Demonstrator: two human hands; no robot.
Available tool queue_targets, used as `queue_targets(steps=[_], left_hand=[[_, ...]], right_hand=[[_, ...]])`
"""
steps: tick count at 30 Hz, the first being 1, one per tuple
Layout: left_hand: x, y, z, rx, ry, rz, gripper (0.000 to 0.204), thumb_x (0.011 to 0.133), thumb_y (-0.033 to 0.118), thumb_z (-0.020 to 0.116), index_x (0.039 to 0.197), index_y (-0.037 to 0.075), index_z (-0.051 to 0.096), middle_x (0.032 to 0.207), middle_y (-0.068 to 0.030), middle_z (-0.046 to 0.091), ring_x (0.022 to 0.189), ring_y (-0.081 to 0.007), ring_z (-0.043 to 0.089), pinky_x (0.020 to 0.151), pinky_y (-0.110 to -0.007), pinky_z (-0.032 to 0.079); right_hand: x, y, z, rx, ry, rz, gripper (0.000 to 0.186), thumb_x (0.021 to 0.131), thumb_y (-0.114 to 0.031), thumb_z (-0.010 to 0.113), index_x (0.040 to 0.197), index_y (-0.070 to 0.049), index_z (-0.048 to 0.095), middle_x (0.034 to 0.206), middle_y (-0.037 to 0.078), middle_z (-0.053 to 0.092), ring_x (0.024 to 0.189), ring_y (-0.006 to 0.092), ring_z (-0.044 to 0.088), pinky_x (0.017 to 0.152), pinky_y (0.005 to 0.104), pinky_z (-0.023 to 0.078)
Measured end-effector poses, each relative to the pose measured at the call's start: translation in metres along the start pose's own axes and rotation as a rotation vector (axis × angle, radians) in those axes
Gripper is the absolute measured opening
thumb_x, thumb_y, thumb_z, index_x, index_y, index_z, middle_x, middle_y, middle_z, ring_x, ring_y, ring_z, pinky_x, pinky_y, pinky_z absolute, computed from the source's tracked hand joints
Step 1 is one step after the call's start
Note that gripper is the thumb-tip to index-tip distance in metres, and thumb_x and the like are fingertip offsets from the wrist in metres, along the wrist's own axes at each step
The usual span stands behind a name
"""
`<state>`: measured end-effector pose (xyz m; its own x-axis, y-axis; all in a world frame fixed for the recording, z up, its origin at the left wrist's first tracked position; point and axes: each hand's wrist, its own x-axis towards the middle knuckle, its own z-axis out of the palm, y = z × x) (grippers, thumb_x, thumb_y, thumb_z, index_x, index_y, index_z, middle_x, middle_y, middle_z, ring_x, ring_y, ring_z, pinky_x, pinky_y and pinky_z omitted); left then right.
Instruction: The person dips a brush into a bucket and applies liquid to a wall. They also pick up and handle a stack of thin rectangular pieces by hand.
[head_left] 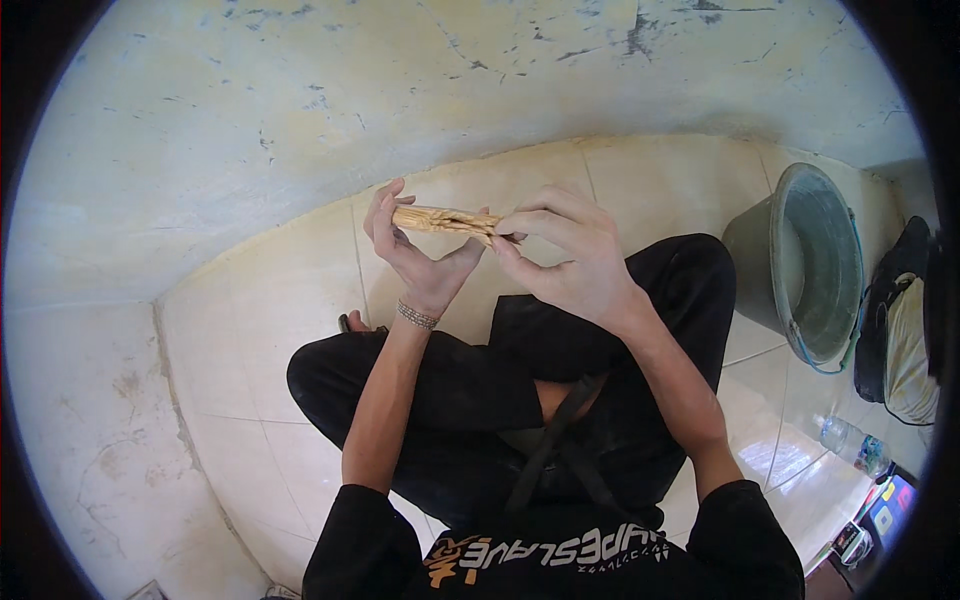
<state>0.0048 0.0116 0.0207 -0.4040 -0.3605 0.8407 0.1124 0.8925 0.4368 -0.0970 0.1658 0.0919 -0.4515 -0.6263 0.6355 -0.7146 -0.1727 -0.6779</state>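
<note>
Above your crossed legs [450,390], a grooved wooden piece [448,219] looks part-worked, though what remains can't be told; it bridges your grips, left hand [420,265] curled round its left end, right hand [575,250] pinching its ragged right end. Beyond, a bucket [750,255] stands near the far-right corner of the floor [680,190].

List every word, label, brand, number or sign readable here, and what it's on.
Black shirt: large white and orange lettering across the front; wording not copied here.
Clear bottle: label too small to read.
Dark blue object, lower right: coloured markings too small to read.
Held tan piece: no lettering visible.
</note>
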Motion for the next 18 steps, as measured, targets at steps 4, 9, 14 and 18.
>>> queue_targets(steps=[4, 9, 14, 18], left_hand=[[0.0008, 0.0002, 0.0008, -0.027, 0.005, 0.013, 0.11, 0.054, 0.017, 0.094, 0.138, 0.008, 0.023, 0.13, -0.019, 0.043, 0.116, -0.0299, 0.046, 0.081, -0.036, 0.049], [0.0008, 0.0002, -0.0008, -0.053, -0.012, 0.02, 0.111, 0.054, 0.017, 0.094, 0.138, 0.008, 0.023, 0.13, -0.0181, 0.043, 0.116, -0.0294, 0.046, 0.083, -0.037, 0.049], [0.0002, 0.0, -0.0007, -0.052, -0.024, 0.03, 0.11, 0.054, 0.016, 0.094, 0.138, 0.008, 0.024, 0.131, -0.018, 0.042, 0.115, -0.0291, 0.046, 0.083, -0.036, 0.048], [0.0001, 0.0009, 0.0002, -0.041, -0.019, 0.032, 0.109, 0.054, 0.015, 0.094, 0.138, 0.008, 0.024, 0.13, -0.0185, 0.043, 0.115, -0.0292, 0.046, 0.083, -0.036, 0.048]], right_hand=[[0.0, -0.0008, 0.0003, 0.043, 0.002, 0.034, 0.013, 0.07, -0.004, 0.073, 0.08, -0.008, 0.065, 0.076, 0.004, 0.061, 0.07, 0.0219, 0.059, 0.067, 0.0334, 0.045], [0.0, -0.0007, -0.0014, 0.05, -0.008, 0.03, 0.015, 0.07, -0.003, 0.074, 0.081, -0.007, 0.065, 0.075, 0.003, 0.06, 0.069, 0.0215, 0.058, 0.066, 0.0338, 0.045], [-0.0002, -0.0003, -0.0018, -0.001, -0.006, -0.021, 0.015, 0.069, -0.004, 0.075, 0.079, -0.008, 0.065, 0.076, 0.002, 0.061, 0.07, 0.0207, 0.058, 0.066, 0.0336, 0.045], [-0.0014, -0.0003, -0.0016, -0.032, -0.009, 0.013, 0.014, 0.069, -0.005, 0.075, 0.078, -0.009, 0.064, 0.077, 0.002, 0.062, 0.071, 0.0207, 0.058, 0.067, 0.0338, 0.044]])
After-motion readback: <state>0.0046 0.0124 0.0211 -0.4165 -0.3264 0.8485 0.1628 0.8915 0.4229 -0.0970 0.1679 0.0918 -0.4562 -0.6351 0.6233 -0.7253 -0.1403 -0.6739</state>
